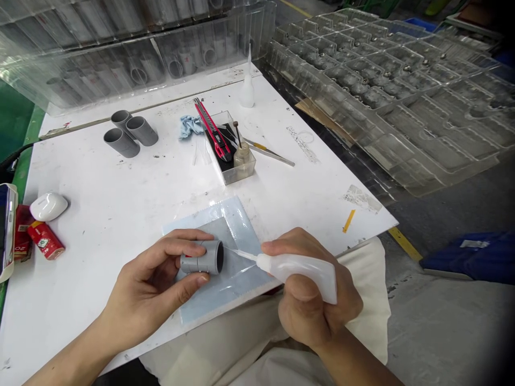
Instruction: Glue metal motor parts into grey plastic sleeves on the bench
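Observation:
Between the thumb and fingers of my left hand lies a short grey plastic tube, its open end turned to the right. My right hand is closed around a white squeeze bottle with a long thin nozzle. The nozzle tip points left, close to the rim of the tube; I cannot tell whether it touches. Under both lies a light blue sheet with a grey square on it, at the table's near edge.
Three grey tubes stand on the white table. A clear box carries a red utility knife, tweezers and a small bottle. Another nozzle bottle stands behind. Clear trays lie at right; tube-filled trays at back.

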`<state>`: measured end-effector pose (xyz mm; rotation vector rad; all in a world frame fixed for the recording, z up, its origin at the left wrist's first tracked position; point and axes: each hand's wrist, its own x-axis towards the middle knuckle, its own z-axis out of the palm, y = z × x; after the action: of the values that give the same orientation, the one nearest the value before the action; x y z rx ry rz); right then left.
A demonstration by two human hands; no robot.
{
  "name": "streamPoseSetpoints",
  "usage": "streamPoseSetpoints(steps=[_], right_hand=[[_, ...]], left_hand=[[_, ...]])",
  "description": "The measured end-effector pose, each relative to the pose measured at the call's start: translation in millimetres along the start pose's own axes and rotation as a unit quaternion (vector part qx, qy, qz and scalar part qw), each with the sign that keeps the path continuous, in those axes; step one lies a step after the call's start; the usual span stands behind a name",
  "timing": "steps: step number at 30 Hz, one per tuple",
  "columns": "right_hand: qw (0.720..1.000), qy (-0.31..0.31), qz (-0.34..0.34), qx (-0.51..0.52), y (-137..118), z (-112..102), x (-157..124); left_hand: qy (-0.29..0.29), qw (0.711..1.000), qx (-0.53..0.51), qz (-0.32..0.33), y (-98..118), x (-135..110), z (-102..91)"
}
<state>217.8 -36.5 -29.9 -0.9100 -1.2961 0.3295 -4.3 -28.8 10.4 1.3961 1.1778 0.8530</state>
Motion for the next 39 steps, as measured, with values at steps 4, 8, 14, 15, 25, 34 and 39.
streamPoseSetpoints(steps=[4,8,14,15,25,34,39], right_hand=[[1.000,-0.001,-0.004,0.012,0,-1,-1],[1.000,-0.010,0.015,0.015,0,-2,-2],[0.999,-0.012,0.016,0.028,-1,-4,-2],[0.999,-0.016,0.018,0.037,-2,-4,-2],[0.988,0.040,0.121,0.093,-15,-7,14],[0.978,0.016,0.156,0.135,-17,-10,9],[0.981,-0.013,0.156,0.117,-17,-9,10]], left_hand=[[-0.017,1.000,0.013,0.015,-3,1,-4.3],[-0.041,0.998,0.031,0.043,-6,2,-8.7],[-0.044,0.998,0.029,0.042,-8,2,-8.8],[-0.045,0.998,0.027,0.042,-7,3,-8.5],[-0.030,0.996,0.062,0.051,-7,2,-7.7],[-0.001,0.999,0.035,0.037,-5,1,-4.8],[-0.001,0.999,0.036,0.023,-1,2,-5.4]])
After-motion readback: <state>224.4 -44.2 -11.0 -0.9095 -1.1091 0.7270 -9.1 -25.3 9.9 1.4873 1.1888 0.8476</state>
